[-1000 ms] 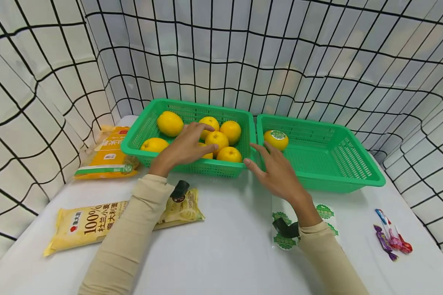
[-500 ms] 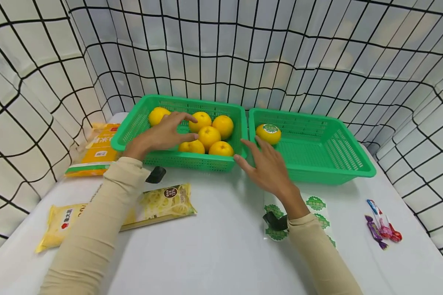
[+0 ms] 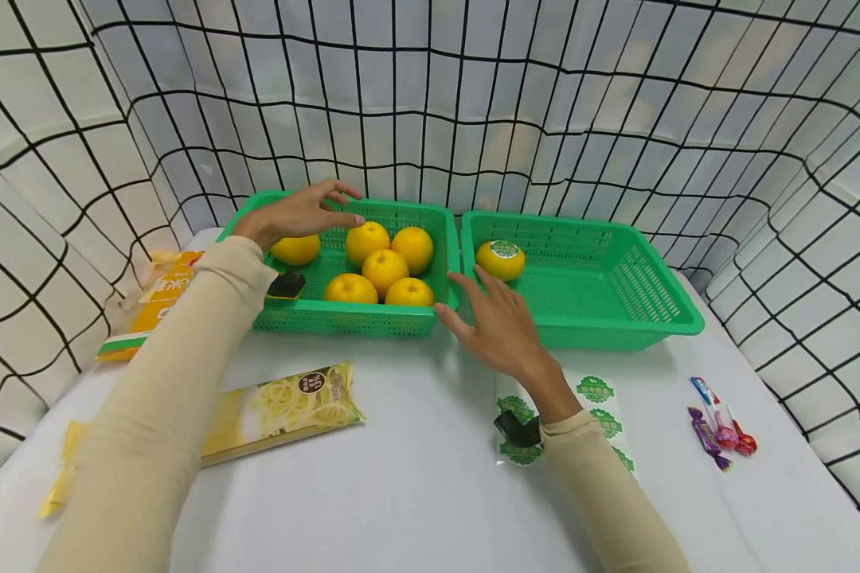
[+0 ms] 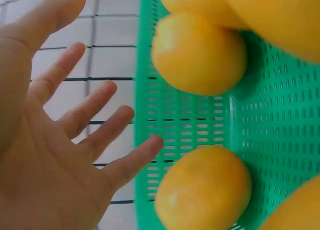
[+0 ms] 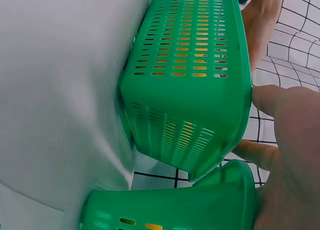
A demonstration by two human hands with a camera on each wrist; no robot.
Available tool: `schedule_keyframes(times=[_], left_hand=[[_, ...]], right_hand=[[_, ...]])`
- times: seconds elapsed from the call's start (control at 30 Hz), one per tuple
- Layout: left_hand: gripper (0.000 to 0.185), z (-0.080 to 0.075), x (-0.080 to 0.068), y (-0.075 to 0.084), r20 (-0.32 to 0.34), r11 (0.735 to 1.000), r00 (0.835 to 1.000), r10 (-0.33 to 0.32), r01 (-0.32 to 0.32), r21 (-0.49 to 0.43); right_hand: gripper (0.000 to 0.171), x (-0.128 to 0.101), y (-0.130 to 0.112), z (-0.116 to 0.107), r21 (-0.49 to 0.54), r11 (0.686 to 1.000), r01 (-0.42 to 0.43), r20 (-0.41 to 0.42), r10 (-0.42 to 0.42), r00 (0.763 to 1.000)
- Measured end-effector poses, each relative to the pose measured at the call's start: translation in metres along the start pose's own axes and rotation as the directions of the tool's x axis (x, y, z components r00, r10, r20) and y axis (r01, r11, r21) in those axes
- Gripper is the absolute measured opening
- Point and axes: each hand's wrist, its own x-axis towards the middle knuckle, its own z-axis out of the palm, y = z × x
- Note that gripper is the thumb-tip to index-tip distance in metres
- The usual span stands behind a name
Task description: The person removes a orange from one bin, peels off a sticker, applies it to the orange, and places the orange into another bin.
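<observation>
A: Left to right, quick. Far left?

B: Orange packet [image 3: 159, 296] at the table's left edge, noodle packet [image 3: 281, 400] nearer me. Then my left hand [image 3: 297, 213], fingers spread and loose, gripping nothing, hovering over the far left part of the left green basket [image 3: 344, 320].

A: Touching fruit?

B: No. In the wrist view my fingers [image 4: 90, 108] are splayed, apart from the oranges. One orange [image 3: 296, 249] lies just under the hand, and a cluster of four oranges [image 3: 383, 267] sits right of it in the same basket.

A: Right hand?

B: My right hand [image 3: 499, 324] is flat, fingers straight and slightly apart, at the gap between the two baskets. The thumb touches the left basket's near right corner; nothing pinched.

A: And right of that?

B: Right green basket [image 3: 619, 330], with one stickered orange [image 3: 500, 259] in its far left corner, just beyond my fingertips. Sticker sheet [image 3: 593, 398] under my wrist, wrapped candies [image 3: 720, 426] near the right edge.
</observation>
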Motion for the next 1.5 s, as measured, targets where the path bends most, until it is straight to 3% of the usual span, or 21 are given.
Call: schedule_keyframes(times=[0.13,0.3,0.5,0.9,1.2,1.37,1.5], left_hand=[[0.071,0.003,0.022,-0.009,0.081,0.998,0.996,-0.024,0.020,0.051],[0.068,0.007,0.041,-0.019,0.128,0.991,0.991,-0.049,0.033,0.128],[0.069,0.017,0.058,-0.022,0.175,0.996,0.982,-0.066,0.053,0.078],[0.070,0.021,0.058,-0.019,0.157,0.994,0.983,-0.095,0.102,-0.032],[0.065,0.031,0.062,-0.038,0.099,0.991,0.991,-0.086,0.095,-0.094],[0.067,0.023,0.057,-0.023,0.039,0.982,0.999,-0.037,0.043,-0.186],[0.065,0.018,0.044,-0.006,-0.014,0.957,1.000,0.002,-0.006,-0.288]], right_hand=[[0.065,-0.002,0.002,0.004,0.007,1.000,-0.002,0.006,0.002,1.000],[0.065,-0.001,0.003,0.004,0.020,1.000,0.005,0.006,-0.005,1.000],[0.065,0.003,0.006,0.001,0.027,1.000,-0.003,-0.002,0.003,1.000],[0.065,0.008,0.001,-0.001,0.018,1.000,0.006,0.000,-0.006,1.000],[0.066,0.001,0.006,0.006,0.032,0.999,-0.004,0.016,0.004,1.000],[0.065,0.005,0.008,0.002,0.034,0.999,0.005,-0.008,-0.004,1.000],[0.067,0.008,0.011,-0.001,0.034,0.999,0.012,-0.012,-0.012,1.000]])
